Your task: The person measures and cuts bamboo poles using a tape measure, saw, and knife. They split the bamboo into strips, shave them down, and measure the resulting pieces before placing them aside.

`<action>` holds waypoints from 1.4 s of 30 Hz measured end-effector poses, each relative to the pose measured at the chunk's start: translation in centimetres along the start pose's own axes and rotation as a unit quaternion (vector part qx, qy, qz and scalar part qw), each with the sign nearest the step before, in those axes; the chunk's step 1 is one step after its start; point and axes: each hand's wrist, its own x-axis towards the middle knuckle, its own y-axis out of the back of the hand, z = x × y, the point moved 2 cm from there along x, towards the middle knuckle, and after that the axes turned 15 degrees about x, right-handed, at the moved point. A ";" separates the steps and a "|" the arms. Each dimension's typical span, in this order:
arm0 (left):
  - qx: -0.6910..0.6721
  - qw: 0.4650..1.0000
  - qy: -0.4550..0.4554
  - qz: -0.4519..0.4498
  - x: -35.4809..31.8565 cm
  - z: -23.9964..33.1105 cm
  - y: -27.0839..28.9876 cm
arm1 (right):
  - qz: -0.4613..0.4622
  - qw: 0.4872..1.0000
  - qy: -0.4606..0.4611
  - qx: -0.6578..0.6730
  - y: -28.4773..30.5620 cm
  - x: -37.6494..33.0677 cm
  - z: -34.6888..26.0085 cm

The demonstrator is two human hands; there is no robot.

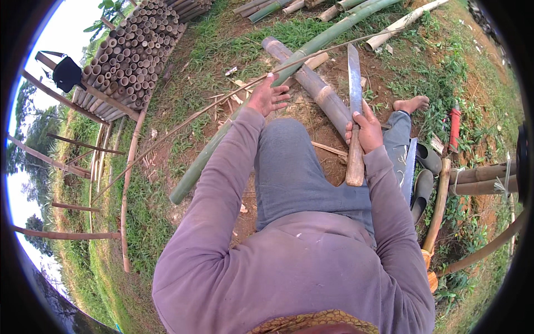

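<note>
My left hand (269, 100) is open, fingers spread, over a long green bamboo pole (207, 158). A thin bamboo strip (183, 123) runs diagonally past my left thumb; whether they touch I cannot tell. My right hand (368, 129) is wrapped round the wooden handle (355, 164) of a machete (354, 75), whose long blade points away from me. The green pole lies across a thicker brown bamboo log (325, 100) on the ground in front of my knees.
To my right lie a handsaw (410, 170), dark shoes (424, 186) and a red sheath-like object (454, 129). Cut bamboo is stacked (130, 58) at the far left, with a black bag (67, 73) hanging beside it. More poles (403, 25) lie ahead on grass.
</note>
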 end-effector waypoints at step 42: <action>0.566 0.822 -0.056 -0.016 2.6 -17.8 11.0 | 0.156 0.938 -0.071 -0.301 16.9 19.7 1.9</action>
